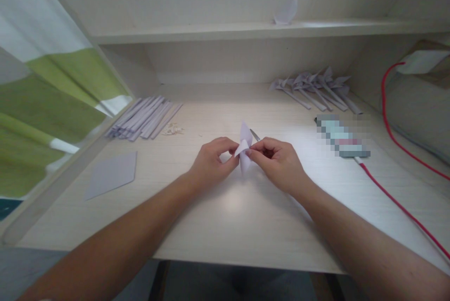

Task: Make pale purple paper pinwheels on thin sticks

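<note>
Over the middle of the pale wooden desk (225, 216), my left hand (211, 162) and my right hand (277, 160) both pinch a small folded piece of lilac paper (244, 148). The paper stands upright between my fingertips, its folded flaps pointing up and down. Just behind the paper, a thin metal tool tip (255, 135) shows beside my right fingers; I cannot tell whether it lies on the desk or is held.
A pile of rolled lilac paper sticks (142, 118) lies at the back left, a flat lilac sheet (112, 174) nearer left. Finished paper flowers on stems (314, 87) lie at the back right. A phone (342, 137) with a red cable (397, 202) sits right. A shelf (246, 31) runs overhead.
</note>
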### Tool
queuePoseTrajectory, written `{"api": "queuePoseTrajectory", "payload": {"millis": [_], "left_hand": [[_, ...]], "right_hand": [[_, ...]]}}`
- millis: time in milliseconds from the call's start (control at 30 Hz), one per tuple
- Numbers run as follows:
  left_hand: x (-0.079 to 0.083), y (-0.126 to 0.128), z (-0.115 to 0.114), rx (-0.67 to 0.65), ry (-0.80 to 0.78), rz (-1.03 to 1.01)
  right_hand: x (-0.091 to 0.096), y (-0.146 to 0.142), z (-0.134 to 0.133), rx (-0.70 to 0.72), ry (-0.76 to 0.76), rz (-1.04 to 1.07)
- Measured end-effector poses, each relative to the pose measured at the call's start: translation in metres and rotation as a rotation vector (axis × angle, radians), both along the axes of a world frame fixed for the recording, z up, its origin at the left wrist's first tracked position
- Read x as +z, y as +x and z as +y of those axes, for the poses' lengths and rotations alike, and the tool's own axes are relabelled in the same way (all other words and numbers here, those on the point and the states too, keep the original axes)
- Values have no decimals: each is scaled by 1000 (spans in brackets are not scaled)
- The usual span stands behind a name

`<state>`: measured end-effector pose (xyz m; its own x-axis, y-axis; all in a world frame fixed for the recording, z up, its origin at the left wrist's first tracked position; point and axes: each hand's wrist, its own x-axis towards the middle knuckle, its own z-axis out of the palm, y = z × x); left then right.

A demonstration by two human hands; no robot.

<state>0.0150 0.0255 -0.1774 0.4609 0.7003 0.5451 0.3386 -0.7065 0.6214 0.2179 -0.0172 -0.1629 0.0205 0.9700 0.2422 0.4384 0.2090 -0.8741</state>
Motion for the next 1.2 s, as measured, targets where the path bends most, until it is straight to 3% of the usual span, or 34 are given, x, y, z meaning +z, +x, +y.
{"api": "queuePoseTrajectory", "payload": {"millis": [700,967,1100,1200], "left_hand": [[-5,-1,3,-41,53,-34],[-4,-1,2,11,52,-18],[3,-1,3,28,-81,-47],[6,-1,3,-37,-365,-161]], "right_hand": [[3,0,-1,0,-34,-9],[-1,2,1,26,-39,22],[0,6,4,-51,-9,58],[5,15,10,-148,28,141]]}}
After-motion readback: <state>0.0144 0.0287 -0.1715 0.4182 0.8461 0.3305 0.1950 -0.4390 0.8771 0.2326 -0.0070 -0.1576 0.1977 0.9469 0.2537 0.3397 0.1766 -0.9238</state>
